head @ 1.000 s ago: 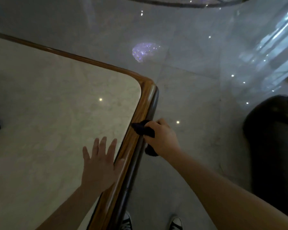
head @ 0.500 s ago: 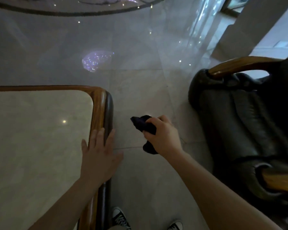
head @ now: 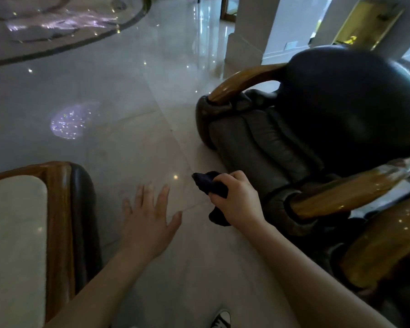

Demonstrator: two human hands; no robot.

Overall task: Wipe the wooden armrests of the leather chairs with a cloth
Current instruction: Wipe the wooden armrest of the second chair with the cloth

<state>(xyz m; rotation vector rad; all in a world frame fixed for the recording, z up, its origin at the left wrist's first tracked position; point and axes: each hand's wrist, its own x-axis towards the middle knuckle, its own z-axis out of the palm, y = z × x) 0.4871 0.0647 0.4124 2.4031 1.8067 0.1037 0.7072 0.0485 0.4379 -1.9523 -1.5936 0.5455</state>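
Observation:
A dark leather chair (head: 341, 110) stands at the right, with a curved wooden armrest (head: 244, 82) on its far side and another wooden armrest (head: 346, 192) on its near side. My right hand (head: 237, 200) is shut on a dark cloth (head: 208, 183), held in the air just left of the near armrest's front end. My left hand (head: 149, 218) hovers open over the floor, fingers spread, between the table and the chair.
A marble-topped table (head: 12, 233) with a wooden rim (head: 57, 209) fills the lower left. Another wooden armrest (head: 376, 247) shows at the lower right. Glossy tiled floor (head: 128, 91) lies ahead, a white pillar (head: 251, 31) stands behind the chair, and my shoe (head: 221, 319) is below.
My view has swung right from the table to the chair. My left hand lifted off the table rim. My right hand carried the cloth away from the table edge toward the chair.

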